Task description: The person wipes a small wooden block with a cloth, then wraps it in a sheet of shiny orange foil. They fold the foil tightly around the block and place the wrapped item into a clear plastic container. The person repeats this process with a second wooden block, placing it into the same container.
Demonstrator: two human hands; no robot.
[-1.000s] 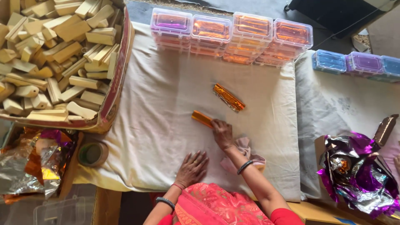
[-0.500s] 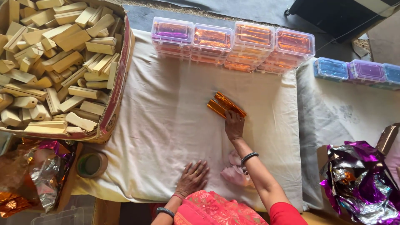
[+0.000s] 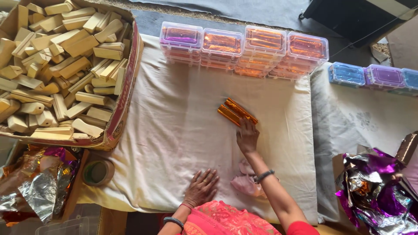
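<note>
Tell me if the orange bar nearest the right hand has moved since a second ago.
Yes. That orange bar slid up the white cloth toward the boxes, now beside the second bar, right hand touching.

— What covers the work surface?

— A cream cloth (image 3: 174,143), creased, with a paler embroidered cloth (image 3: 361,126) just beside it on the right.

— And beyond them?

— A grey floor (image 3: 244,11) along the top edge, with a dark piece of furniture (image 3: 357,17) at the upper right.

— How is the light?

— Soft and even, like daylight, with faint shadows only.
</note>
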